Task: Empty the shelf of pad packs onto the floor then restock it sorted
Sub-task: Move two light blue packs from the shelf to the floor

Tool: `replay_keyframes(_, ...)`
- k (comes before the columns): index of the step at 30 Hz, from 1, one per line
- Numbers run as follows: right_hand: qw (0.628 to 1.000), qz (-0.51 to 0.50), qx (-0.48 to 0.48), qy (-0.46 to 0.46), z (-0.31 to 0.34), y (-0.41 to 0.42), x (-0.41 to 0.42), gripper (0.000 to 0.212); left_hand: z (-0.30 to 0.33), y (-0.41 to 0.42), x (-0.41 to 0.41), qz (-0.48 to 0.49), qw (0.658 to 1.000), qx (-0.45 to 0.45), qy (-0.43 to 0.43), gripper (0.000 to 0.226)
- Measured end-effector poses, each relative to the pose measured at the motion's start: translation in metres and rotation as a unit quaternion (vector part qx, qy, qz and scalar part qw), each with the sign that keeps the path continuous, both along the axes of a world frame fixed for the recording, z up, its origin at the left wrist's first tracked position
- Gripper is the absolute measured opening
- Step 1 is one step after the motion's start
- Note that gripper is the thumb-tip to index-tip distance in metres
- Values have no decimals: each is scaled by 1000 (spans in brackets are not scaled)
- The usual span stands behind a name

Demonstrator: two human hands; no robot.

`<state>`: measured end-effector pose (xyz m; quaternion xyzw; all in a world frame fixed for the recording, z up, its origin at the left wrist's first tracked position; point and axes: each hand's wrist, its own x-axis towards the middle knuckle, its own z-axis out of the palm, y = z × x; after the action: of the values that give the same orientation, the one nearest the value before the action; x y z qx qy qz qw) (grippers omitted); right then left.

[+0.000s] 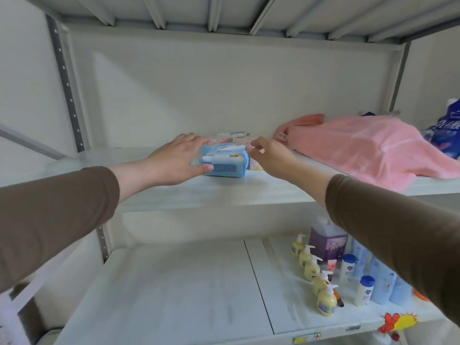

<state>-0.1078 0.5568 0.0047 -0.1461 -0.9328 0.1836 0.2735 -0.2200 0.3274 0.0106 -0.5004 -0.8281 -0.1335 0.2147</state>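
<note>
A blue pad pack (225,162) lies on the middle shelf (224,192) of a white metal rack. My left hand (178,160) rests against the pack's left side, fingers straight over its top edge and thumb at its front. My right hand (270,155) hovers just right of the pack with fingers loosely curled, holding nothing. A pink and yellow pack (256,166) peeks out behind my right hand. More pale pink packs (224,140) lie at the back of the shelf, partly hidden by both hands.
A pink towel (368,148) covers the shelf's right part, with a blue refill bag (448,130) beyond it. The lower shelf (174,290) carries yellow pump bottles (316,277), a purple jug (328,242) and white bottles with blue caps (366,290) on its right side.
</note>
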Motion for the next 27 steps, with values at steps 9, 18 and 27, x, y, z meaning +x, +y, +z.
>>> replay_keyframes(9,995,35,38,-88,3,11,-59,59,19,40,-66,55,998,-18,-26,61)
replay_keyframes(18,978,122,16,-169,13,40,-71,83,29,87,-114,103,990,-20,-94,57)
replay_keyframes(27,976,143,37,-163,28,62,-52,75,31,131,-132,140,979,-57,-138,62)
